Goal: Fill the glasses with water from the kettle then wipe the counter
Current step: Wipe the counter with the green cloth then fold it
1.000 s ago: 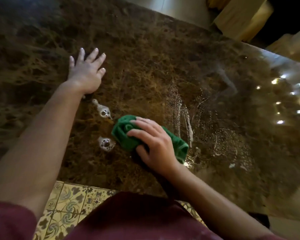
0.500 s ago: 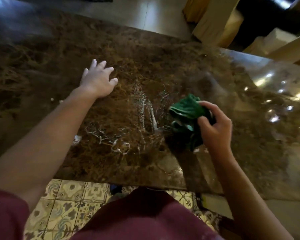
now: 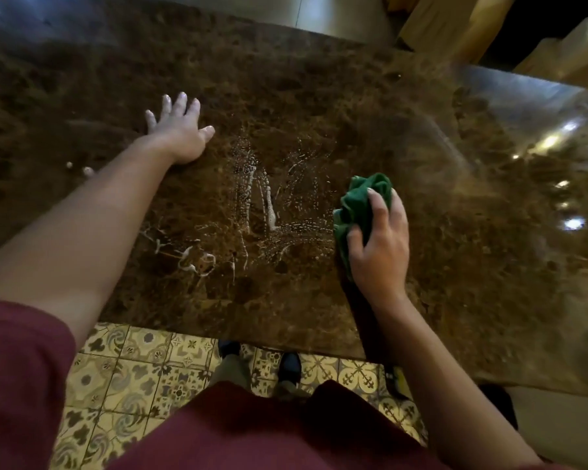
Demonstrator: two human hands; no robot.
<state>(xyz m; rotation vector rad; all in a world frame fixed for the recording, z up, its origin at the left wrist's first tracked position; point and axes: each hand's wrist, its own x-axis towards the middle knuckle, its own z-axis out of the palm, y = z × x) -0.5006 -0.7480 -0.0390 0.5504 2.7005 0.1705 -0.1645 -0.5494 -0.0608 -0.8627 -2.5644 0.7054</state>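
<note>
The dark brown marble counter (image 3: 319,96) fills most of the view. My right hand (image 3: 379,245) is closed on a crumpled green cloth (image 3: 358,205) and presses it onto the counter, right of centre. Streaks and beads of water (image 3: 265,212) lie on the stone just left of the cloth, with a few more drops (image 3: 78,167) at the far left. My left hand (image 3: 179,130) rests flat on the counter with its fingers spread, holding nothing. No glasses or kettle are in view.
The counter's near edge (image 3: 235,334) runs above a patterned tile floor (image 3: 133,378), where my shoes (image 3: 289,364) show. Pale wooden furniture (image 3: 455,25) stands beyond the far right corner. Lamp reflections (image 3: 574,222) glare on the right side of the stone.
My right hand swept the cloth from the near left puddles over to the right, smearing them into thin streaks. My left hand stayed flat on the counter.
</note>
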